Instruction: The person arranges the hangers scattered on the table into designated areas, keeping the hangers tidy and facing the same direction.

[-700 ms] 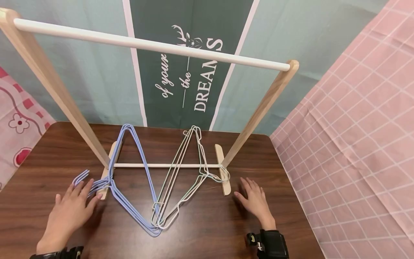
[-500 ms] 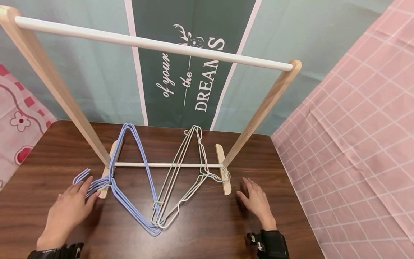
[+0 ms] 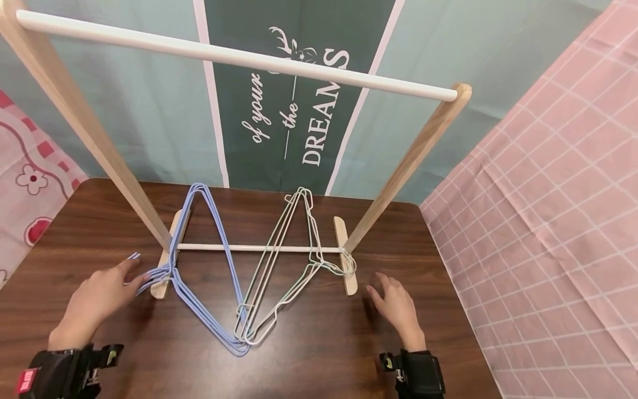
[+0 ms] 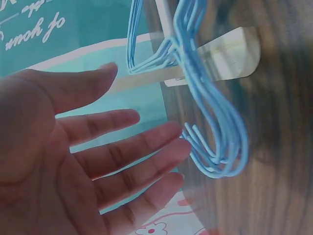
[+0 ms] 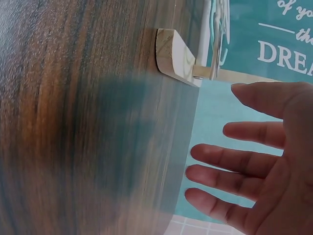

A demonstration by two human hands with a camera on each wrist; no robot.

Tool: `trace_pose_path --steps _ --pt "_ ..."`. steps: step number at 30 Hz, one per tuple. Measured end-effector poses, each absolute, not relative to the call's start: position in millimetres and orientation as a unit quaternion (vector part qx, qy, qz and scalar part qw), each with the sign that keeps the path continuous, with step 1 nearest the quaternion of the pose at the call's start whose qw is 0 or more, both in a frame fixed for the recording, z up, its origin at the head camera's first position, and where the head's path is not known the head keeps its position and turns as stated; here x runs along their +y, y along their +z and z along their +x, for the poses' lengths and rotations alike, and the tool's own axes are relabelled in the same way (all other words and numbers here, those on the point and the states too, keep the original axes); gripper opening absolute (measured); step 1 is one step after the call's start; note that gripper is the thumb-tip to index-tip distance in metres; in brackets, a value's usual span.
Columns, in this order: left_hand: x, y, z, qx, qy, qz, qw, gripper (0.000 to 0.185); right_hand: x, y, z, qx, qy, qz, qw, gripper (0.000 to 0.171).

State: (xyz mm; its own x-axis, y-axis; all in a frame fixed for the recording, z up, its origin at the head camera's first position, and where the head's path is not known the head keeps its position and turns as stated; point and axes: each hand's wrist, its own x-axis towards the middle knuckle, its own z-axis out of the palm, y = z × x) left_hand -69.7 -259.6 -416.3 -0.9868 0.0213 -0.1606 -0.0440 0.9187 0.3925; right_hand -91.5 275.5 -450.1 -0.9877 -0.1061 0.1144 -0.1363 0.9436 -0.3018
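Thin blue wire hangers (image 3: 199,266), perhaps four or five stacked, lie left of centre on the dark wooden table (image 3: 319,354), hooks by the left hand (image 3: 97,296), fingers spread and straight. Right hand (image 3: 396,307) hovers spread beside the white hangers (image 3: 284,266).

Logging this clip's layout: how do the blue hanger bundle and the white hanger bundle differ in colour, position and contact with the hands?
The blue hangers are light blue and lie on the left, hooks by the rack's left foot; the white hangers are whitish and lie on the right, hooks by the right foot. The left hand reaches the blue hooks with its fingers straight; the right hand stays apart from the white ones. Both bundles lie flat on the table, meeting near the front.
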Motion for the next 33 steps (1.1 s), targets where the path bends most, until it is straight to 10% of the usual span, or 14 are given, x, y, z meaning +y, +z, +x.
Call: trace_pose_path --steps 16,33 --pt "-271.5 -384.4 -119.8 0.96 0.254 0.025 0.113 0.074 259.6 -443.7 -91.4 -0.986 0.147 0.07 0.032 0.036" --pt "-280.6 -375.4 -146.7 0.955 0.279 0.076 0.066 0.047 232.9 -444.3 -86.2 -0.983 0.153 0.1 0.013 0.015"
